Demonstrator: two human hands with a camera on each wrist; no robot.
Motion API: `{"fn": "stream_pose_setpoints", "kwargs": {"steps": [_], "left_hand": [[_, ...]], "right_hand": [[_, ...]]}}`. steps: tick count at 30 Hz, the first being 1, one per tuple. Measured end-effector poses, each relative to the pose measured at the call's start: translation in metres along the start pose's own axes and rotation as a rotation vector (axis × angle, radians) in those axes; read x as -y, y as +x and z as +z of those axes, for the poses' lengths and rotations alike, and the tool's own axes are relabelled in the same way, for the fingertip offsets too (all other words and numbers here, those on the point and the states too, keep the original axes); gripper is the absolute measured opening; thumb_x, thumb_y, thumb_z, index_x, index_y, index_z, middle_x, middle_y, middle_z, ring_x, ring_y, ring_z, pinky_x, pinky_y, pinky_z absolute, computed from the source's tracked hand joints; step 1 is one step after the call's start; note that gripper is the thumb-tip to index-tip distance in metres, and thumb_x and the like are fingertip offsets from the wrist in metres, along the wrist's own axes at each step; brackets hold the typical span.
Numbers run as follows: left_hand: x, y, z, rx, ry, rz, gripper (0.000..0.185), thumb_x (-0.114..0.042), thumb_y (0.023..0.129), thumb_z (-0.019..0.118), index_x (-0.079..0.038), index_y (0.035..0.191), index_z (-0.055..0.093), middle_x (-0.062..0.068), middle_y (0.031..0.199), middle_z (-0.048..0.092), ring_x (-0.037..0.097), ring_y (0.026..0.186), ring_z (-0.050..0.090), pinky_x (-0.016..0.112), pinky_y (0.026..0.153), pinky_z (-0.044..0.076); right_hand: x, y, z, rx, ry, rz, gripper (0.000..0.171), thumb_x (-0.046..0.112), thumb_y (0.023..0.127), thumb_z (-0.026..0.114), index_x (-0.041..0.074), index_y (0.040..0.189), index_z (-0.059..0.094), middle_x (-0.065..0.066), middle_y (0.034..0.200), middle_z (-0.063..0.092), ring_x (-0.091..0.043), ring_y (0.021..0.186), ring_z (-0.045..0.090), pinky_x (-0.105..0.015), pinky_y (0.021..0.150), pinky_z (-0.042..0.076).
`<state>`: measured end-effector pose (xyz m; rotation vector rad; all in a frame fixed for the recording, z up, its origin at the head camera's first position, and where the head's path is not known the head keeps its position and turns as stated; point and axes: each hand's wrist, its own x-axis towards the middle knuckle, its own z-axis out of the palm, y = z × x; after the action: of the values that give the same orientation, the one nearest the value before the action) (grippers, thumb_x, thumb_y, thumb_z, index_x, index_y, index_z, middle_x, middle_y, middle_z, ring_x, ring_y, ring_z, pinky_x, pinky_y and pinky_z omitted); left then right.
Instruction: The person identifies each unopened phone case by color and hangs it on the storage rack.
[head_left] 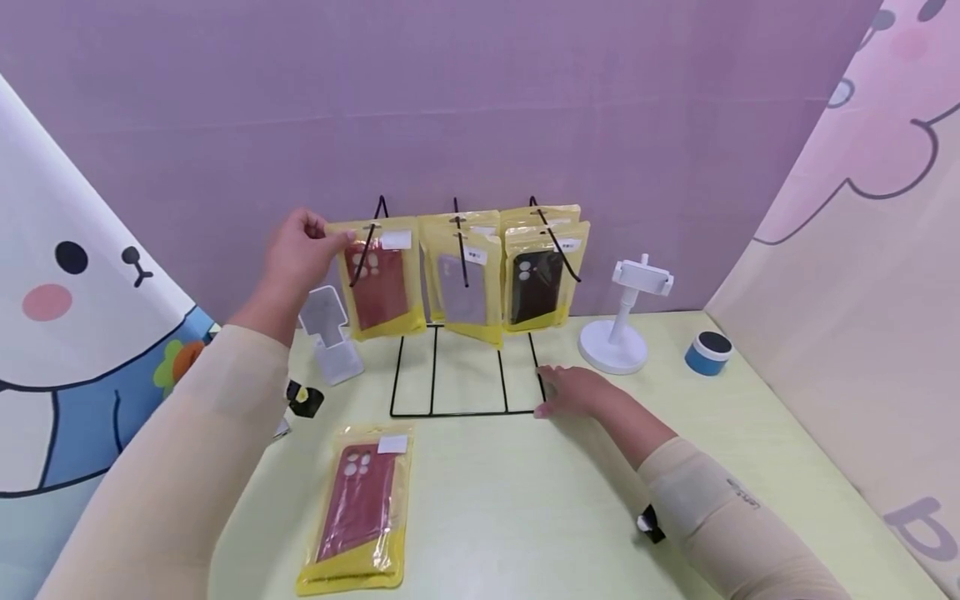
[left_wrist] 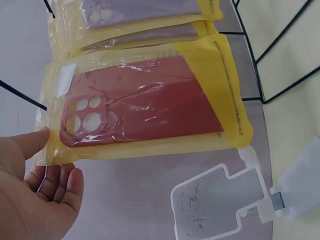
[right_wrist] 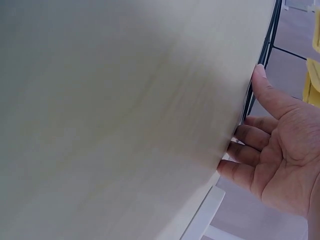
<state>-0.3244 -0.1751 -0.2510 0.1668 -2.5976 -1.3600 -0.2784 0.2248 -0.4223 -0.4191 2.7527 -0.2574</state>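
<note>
A black wire rack (head_left: 465,412) stands on the pale green table (head_left: 480,517), with yellow packets hanging from its three hooks. My left hand (head_left: 318,243) pinches the top corner of the left packet (head_left: 378,279), which holds a red phone case. In the left wrist view my thumb lies on that packet's (left_wrist: 145,110) edge, with the fingers of the left hand (left_wrist: 55,162) loosely curled behind it. My right hand (head_left: 557,392) rests on the table, fingers against the rack base's front right corner. The right wrist view shows the right hand (right_wrist: 260,130) touching the wire (right_wrist: 270,45).
Packets with a purple case (head_left: 465,287) and a black case (head_left: 538,283) hang beside the red one. Another red-case packet (head_left: 362,508) lies flat near the front. A white folding stand (head_left: 333,333) is to the left; a white phone holder (head_left: 626,321) and a blue roll (head_left: 707,352) are to the right.
</note>
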Motion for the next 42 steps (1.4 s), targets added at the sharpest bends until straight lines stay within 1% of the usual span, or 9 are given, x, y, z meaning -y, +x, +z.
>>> {"fn": "stream_pose_setpoints", "kwargs": {"steps": [8, 11, 15, 20, 27, 31, 34, 38, 42], "left_hand": [[-0.001, 0.007, 0.000, -0.014, 0.034, -0.017, 0.046, -0.057, 0.087, 0.065, -0.017, 0.100, 0.045, 0.002, 0.106, 0.047, 0.024, 0.103, 0.044, 0.035, 0.079, 0.043], [0.000, 0.007, 0.000, -0.033, 0.033, 0.009, 0.046, -0.055, 0.087, 0.066, -0.016, 0.102, 0.046, 0.001, 0.105, 0.048, 0.023, 0.104, 0.046, 0.035, 0.081, 0.044], [0.005, 0.005, 0.000, -0.056, -0.024, 0.045, 0.047, -0.050, 0.086, 0.070, -0.016, 0.109, 0.047, -0.002, 0.104, 0.048, 0.020, 0.102, 0.047, 0.032, 0.084, 0.045], [0.009, -0.009, -0.005, -0.057, -0.085, 0.067, 0.048, -0.051, 0.088, 0.067, -0.017, 0.115, 0.045, -0.006, 0.103, 0.045, 0.015, 0.099, 0.045, 0.028, 0.082, 0.043], [0.019, -0.037, -0.015, -0.043, -0.034, 0.114, 0.043, -0.057, 0.091, 0.057, -0.019, 0.110, 0.048, -0.001, 0.102, 0.046, 0.018, 0.095, 0.045, 0.030, 0.076, 0.043], [0.031, -0.060, -0.019, 0.053, 0.082, 0.146, 0.051, -0.062, 0.093, 0.050, -0.015, 0.111, 0.053, 0.006, 0.100, 0.050, 0.023, 0.090, 0.046, 0.034, 0.068, 0.043], [0.044, -0.073, -0.015, 0.195, 0.202, 0.205, 0.050, -0.059, 0.096, 0.048, -0.012, 0.110, 0.058, 0.009, 0.098, 0.055, 0.025, 0.084, 0.049, 0.034, 0.065, 0.044], [0.066, -0.084, 0.000, 0.399, 0.322, 0.287, 0.038, -0.050, 0.099, 0.051, -0.016, 0.106, 0.065, 0.005, 0.092, 0.062, 0.021, 0.080, 0.053, 0.032, 0.065, 0.047], [0.090, -0.094, 0.017, 0.532, 0.399, 0.312, 0.031, -0.046, 0.097, 0.057, -0.017, 0.106, 0.067, 0.000, 0.096, 0.066, 0.015, 0.083, 0.058, 0.031, 0.070, 0.051]], "right_hand": [[0.003, 0.002, 0.001, 0.001, 0.006, 0.004, 0.087, 0.053, 0.085, 0.071, 0.010, 0.153, 0.036, -0.020, 0.153, 0.040, -0.040, 0.137, 0.043, -0.052, 0.112, 0.038], [0.003, 0.002, 0.002, 0.000, -0.002, 0.000, 0.088, 0.053, 0.084, 0.071, 0.010, 0.152, 0.036, -0.021, 0.153, 0.040, -0.040, 0.136, 0.043, -0.052, 0.111, 0.038], [0.004, 0.002, 0.000, -0.001, -0.011, -0.008, 0.088, 0.052, 0.084, 0.071, 0.009, 0.152, 0.036, -0.022, 0.153, 0.040, -0.041, 0.137, 0.043, -0.052, 0.111, 0.038], [0.005, 0.002, -0.001, 0.007, -0.012, -0.005, 0.088, 0.051, 0.084, 0.071, 0.007, 0.152, 0.036, -0.023, 0.152, 0.040, -0.041, 0.136, 0.043, -0.053, 0.111, 0.039], [0.004, 0.001, -0.002, 0.024, 0.015, 0.016, 0.088, 0.050, 0.085, 0.071, 0.008, 0.153, 0.034, -0.021, 0.154, 0.037, -0.041, 0.139, 0.039, -0.053, 0.114, 0.035], [0.006, 0.000, -0.003, 0.030, 0.031, 0.015, 0.089, 0.050, 0.085, 0.071, 0.007, 0.153, 0.033, -0.021, 0.155, 0.036, -0.041, 0.140, 0.037, -0.053, 0.114, 0.034], [0.006, 0.000, -0.004, 0.035, 0.041, 0.028, 0.089, 0.050, 0.085, 0.072, 0.008, 0.153, 0.033, -0.021, 0.155, 0.035, -0.041, 0.140, 0.037, -0.053, 0.115, 0.034], [0.006, -0.001, -0.004, 0.031, 0.035, 0.027, 0.089, 0.050, 0.085, 0.072, 0.008, 0.153, 0.033, -0.023, 0.155, 0.035, -0.042, 0.140, 0.038, -0.054, 0.114, 0.034], [0.004, -0.001, -0.004, 0.023, 0.024, 0.003, 0.089, 0.050, 0.085, 0.071, 0.007, 0.153, 0.033, -0.024, 0.155, 0.035, -0.042, 0.139, 0.038, -0.054, 0.113, 0.035]]}}
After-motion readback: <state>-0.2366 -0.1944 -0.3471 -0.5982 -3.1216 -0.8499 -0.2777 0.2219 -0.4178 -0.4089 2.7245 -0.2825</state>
